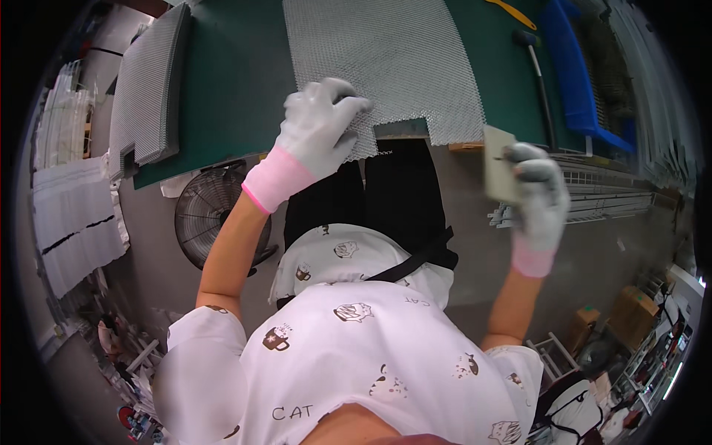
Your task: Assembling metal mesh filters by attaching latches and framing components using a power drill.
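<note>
- Silver expanded-metal mesh, one large sheet (386, 63), lies flat on the green work table (230, 81) and reaches down to the table's near edge.
- My left hand (319, 126), in a grey glove with a pink cuff, rests on the mesh sheet's near left corner; the fingers are curled down onto the mesh, pressing or pinching it right at the table's near edge.
- My right hand (538, 193), gloved the same way, is off the table, just beyond its near edge, and grips a small flat beige block (498, 165) between thumb and fingers, held upright.
- I cannot tell what that block is made of.
- A notch is cut from the mesh's near edge, and the green surface shows through it between my two hands.
- A stack of grey mesh panels (152, 81) sits along the table's left edge, well apart from the sheet.
- A mallet (540, 70) with a dark head and long handle lies near the table's right edge, beside a blue bin (575, 70).
- A yellow tool (512, 12) lies at the far right corner.
- A floor fan (211, 215) stands below the table's near left edge.
</note>
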Available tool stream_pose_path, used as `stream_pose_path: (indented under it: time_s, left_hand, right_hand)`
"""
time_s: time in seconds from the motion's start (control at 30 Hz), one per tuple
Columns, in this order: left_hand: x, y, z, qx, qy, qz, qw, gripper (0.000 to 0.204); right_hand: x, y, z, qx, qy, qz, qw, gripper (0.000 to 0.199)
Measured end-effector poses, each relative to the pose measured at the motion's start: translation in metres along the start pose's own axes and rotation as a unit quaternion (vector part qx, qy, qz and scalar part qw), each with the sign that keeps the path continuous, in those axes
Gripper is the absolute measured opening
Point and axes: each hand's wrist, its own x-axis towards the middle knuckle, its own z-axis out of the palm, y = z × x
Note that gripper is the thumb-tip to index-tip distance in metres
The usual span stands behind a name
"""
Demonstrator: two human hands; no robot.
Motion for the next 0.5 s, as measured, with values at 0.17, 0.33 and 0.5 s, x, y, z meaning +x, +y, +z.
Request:
stream_pose_path:
  time_s: [0.17, 0.33, 0.5]
  left_hand:
    - [-0.009, 0.005, 0.013, -0.060, 0.007, 0.042, 0.997, 0.035]
    - [-0.028, 0.030, 0.000, -0.039, 0.134, 0.053, 0.989, 0.030]
    - [-0.062, 0.078, -0.001, -0.348, -0.010, -0.267, 0.899, 0.015]
  right_hand:
    - [-0.038, 0.026, 0.065, 0.172, 0.080, 0.068, 0.979, 0.071]
    - [-0.055, 0.055, 0.077, 0.289, 0.144, 0.202, 0.925, 0.040]
    - [-0.055, 0.067, 0.076, 0.280, 0.084, 0.198, 0.936, 0.024]
